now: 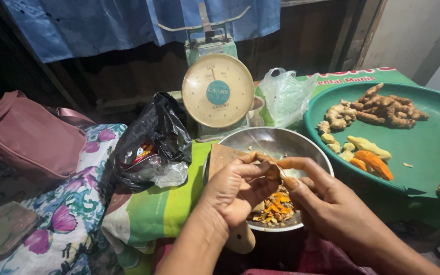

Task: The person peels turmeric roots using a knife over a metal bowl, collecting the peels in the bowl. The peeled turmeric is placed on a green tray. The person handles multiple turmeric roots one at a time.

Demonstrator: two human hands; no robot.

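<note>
My left hand [235, 191] grips a small brown turmeric root [268, 165] over a metal bowl [245, 140]. My right hand [327, 203] meets it from the right, thumb and forefinger pinching the same root. Whether the right hand also holds a blade, I cannot tell. Orange peelings and scraps [273, 209] lie in the bottom of the bowl under my hands. A wooden board [220, 155] leans inside the bowl on its left, its handle [240, 239] sticking out below.
A round green tray [423, 153] at right carries whole ginger and turmeric roots [383, 109] and peeled orange pieces [373, 163]. Behind the bowl stand a dial scale [217, 91], a clear plastic bag [283, 97] and a black plastic bag [151, 142]. A pink handbag [29, 140] lies at left.
</note>
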